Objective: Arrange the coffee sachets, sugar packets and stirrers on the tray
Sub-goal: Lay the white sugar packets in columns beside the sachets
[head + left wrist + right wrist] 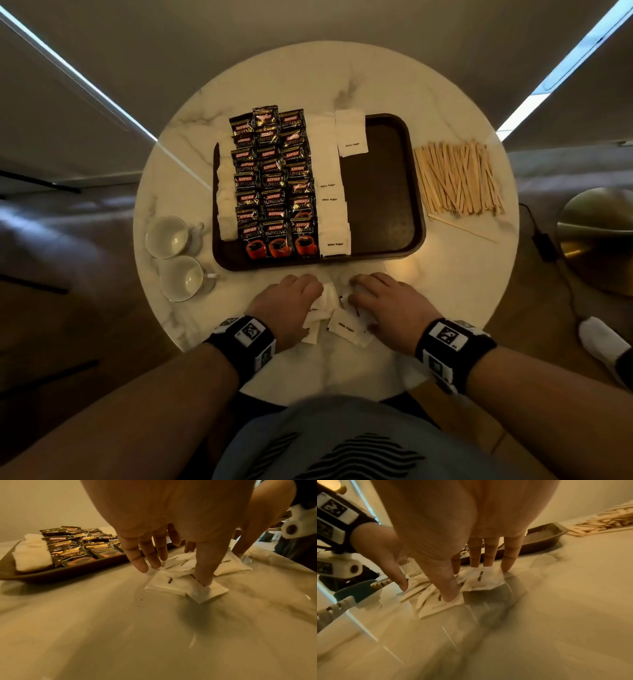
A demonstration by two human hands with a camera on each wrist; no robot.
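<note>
A loose pile of white sugar packets (342, 325) lies on the marble table just in front of the dark tray (380, 192). My left hand (298, 294) and right hand (380, 298) rest on either side of the pile, fingers straight. In the left wrist view the thumb (204, 574) presses a packet (175, 586). In the right wrist view the thumb (448, 591) presses another packet (481, 580). The tray carries rows of black coffee sachets (274, 185) and a column of sugar packets (329, 192); its right part is bare. Wooden stirrers (459, 178) lie heaped on the table right of the tray.
Two glass cups (168, 236) (183, 277) stand left of the tray near the table edge. One thin stick (462, 228) lies apart below the stirrer heap. A brass lamp base (596, 233) and a cable sit on the floor at the right.
</note>
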